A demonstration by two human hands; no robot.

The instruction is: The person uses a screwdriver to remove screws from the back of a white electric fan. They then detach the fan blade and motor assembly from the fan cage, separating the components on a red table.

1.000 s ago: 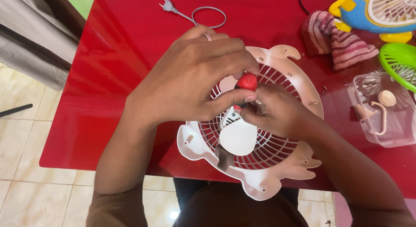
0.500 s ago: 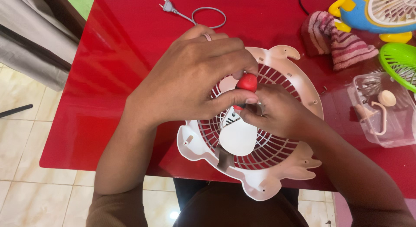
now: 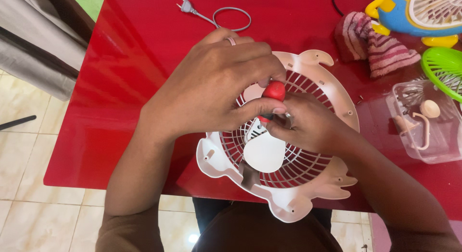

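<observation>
We have our left hand [image 3: 211, 88] wrapped over a red-handled screwdriver [image 3: 275, 90], its grip closed on the handle between thumb and curled fingers, with the tool standing nearly upright over the middle of a pale pink fan grille [image 3: 308, 184]. Our right hand [image 3: 313, 124] is pinched shut low on the shaft, steadying the tip where it meets the grille's hub; the tip itself is hidden by our fingers, so we cannot tell whether it sits in a screw. The grille lies flat at the near edge of the red counter [image 3: 134, 78], and part of its rim and lower lug hang out past that edge, over our lap. That overhang looks like the main risk to us: hard downward pressure on the driver could tip or slide the grille on the glossy surface, and the tip could skip across the thin ribs and bend or crack one. With our right fingertips so close to the tip, a slip could also jab them. A loosened screw could drop through the slots and roll off the near edge. Toward the right edge sit a clear plastic box [image 3: 423, 136] of small parts, a green grille [image 3: 445, 69], a striped cloth [image 3: 380, 45] and a blue and yellow toy fan [image 3: 414, 13]; a grey plug and cord [image 3: 216, 16] lies near the far edge.
</observation>
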